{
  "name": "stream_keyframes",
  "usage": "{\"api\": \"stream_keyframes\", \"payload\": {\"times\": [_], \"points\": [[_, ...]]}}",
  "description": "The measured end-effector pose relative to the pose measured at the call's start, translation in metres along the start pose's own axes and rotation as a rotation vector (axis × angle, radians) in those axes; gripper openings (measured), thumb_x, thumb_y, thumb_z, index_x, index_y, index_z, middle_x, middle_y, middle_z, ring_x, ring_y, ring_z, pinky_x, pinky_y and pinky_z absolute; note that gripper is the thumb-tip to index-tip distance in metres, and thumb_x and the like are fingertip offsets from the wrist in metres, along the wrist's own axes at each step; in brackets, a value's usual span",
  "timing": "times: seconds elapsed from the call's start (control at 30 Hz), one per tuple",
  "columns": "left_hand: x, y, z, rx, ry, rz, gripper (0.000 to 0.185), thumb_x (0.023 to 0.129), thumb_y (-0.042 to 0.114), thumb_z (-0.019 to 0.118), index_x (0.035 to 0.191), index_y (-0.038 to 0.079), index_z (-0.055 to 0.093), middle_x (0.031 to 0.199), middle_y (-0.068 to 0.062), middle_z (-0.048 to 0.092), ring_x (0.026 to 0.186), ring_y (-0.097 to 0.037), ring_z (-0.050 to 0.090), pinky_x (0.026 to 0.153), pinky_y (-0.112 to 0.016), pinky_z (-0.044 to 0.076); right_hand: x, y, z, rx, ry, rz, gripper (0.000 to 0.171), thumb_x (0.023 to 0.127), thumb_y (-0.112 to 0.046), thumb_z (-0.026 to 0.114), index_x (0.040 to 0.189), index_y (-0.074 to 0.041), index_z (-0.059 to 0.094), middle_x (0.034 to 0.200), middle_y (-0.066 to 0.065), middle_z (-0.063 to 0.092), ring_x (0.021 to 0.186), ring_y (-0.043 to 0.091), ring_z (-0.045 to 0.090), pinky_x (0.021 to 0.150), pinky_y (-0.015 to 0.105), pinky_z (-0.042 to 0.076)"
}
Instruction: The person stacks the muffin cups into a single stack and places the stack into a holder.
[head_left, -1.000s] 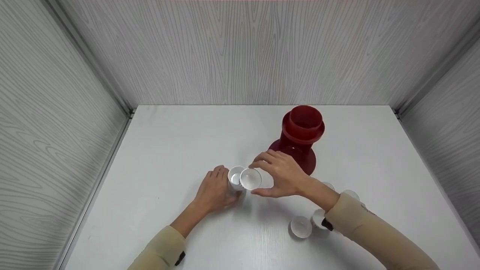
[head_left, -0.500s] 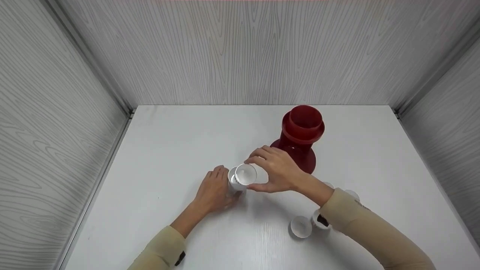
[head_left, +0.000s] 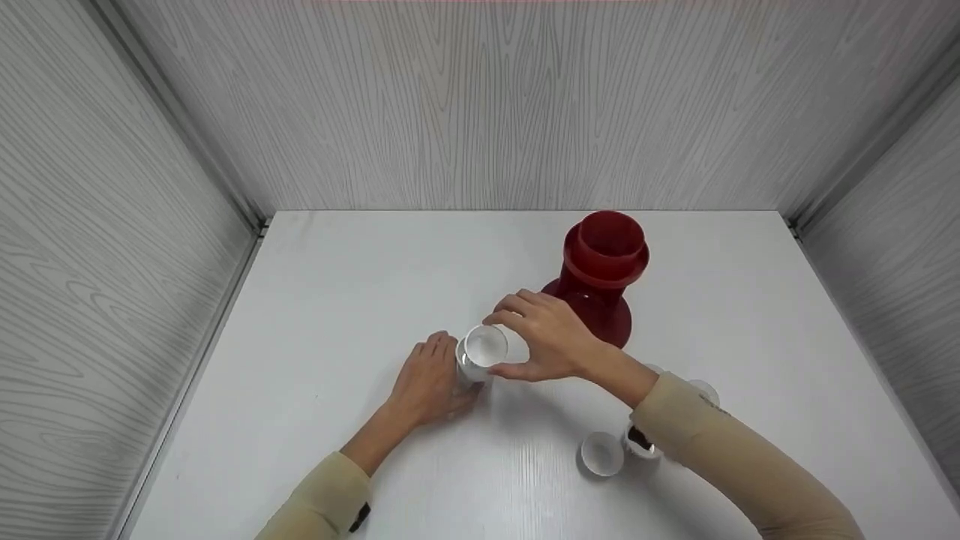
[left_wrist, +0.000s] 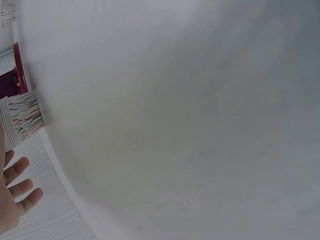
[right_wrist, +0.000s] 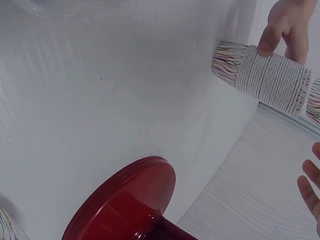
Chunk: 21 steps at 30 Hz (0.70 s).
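Paper cup (head_left: 486,347) in the right hand (head_left: 551,341) sits right above the stack of cups (head_left: 466,365) that the left hand (head_left: 431,379) is holding on the white table (head_left: 337,300). From the head view the cup's mouth faces up toward the camera, so its long axis runs roughly vertical, in line with the stack below. Right thumb and fingers are curled around its rim, pinching it. Left fingers wrap the side of the stack, resting low by the table.

The right wrist view shows the stack (right_wrist: 265,77) as a long ribbed column of rims with colourful squiggles at the bottom end, fingers on it, and the base of the red stand (right_wrist: 125,205) close up.

Hard to tell whether the held cup has seated into the stack or just hovers over it, since it covers the stack's top. The left wrist view is mostly blurry white, with only a slice of patterned cup at the edge. Loose cups (head_left: 602,453) near the right sleeve are partly hidden by the arm.
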<state>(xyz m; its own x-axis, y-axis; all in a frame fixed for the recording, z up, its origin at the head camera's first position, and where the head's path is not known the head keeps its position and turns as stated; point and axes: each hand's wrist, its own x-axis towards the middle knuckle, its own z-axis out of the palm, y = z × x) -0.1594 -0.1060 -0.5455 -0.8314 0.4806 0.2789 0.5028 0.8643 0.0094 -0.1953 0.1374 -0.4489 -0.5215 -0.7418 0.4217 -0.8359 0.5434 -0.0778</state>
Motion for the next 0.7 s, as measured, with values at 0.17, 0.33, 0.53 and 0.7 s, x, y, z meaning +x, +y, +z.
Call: {"api": "stream_keyframes", "payload": {"times": [0.17, 0.33, 0.53, 0.7], "points": [[-0.0003, -0.0002, 0.0, -0.013, -0.003, -0.001, 0.073, 0.09, 0.062, 0.072, 0.13, 0.004, 0.056, 0.12, -0.01, 0.065, 0.118, -0.027, 0.062, 0.099, -0.04, 0.055, 0.0017, -0.0005, 0.0028, -0.008, 0.003, -0.006, 0.059, 0.083, -0.063, 0.079, 0.121, -0.018, 0.072, 0.115, 0.0, 0.073, 0.105, 0.02, 0.067, 0.088, 0.034, 0.06], [-0.0005, 0.0004, -0.0004, -0.032, -0.012, -0.015, 0.072, 0.09, 0.063, 0.07, 0.13, 0.004, 0.056, 0.12, -0.009, 0.065, 0.12, -0.026, 0.061, 0.1, -0.041, 0.054, 0.003, -0.0005, 0.0052, -0.018, -0.019, 0.007, 0.059, 0.083, -0.064, 0.078, 0.121, -0.019, 0.072, 0.115, -0.001, 0.072, 0.104, 0.019, 0.067, 0.088, 0.034, 0.06], [-0.0003, 0.0008, -0.0006, -0.029, -0.02, -0.021, 0.075, 0.089, 0.064, 0.071, 0.131, 0.003, 0.056, 0.119, -0.009, 0.065, 0.114, -0.025, 0.061, 0.098, -0.04, 0.054, 0.0028, -0.0023, 0.0059, -0.019, -0.058, 0.021, 0.06, 0.084, -0.064, 0.076, 0.124, -0.02, 0.07, 0.118, -0.001, 0.071, 0.107, 0.02, 0.066, 0.088, 0.035, 0.06], [0.0001, 0.0008, -0.0011, -0.032, -0.021, -0.022, 0.076, 0.087, 0.064, 0.073, 0.13, 0.003, 0.056, 0.119, -0.01, 0.064, 0.114, -0.026, 0.061, 0.098, -0.041, 0.055, 0.0035, -0.0032, 0.0084, -0.016, -0.062, 0.024, 0.06, 0.085, -0.064, 0.076, 0.124, -0.02, 0.07, 0.118, -0.001, 0.072, 0.108, 0.02, 0.066, 0.088, 0.035, 0.06]]}}
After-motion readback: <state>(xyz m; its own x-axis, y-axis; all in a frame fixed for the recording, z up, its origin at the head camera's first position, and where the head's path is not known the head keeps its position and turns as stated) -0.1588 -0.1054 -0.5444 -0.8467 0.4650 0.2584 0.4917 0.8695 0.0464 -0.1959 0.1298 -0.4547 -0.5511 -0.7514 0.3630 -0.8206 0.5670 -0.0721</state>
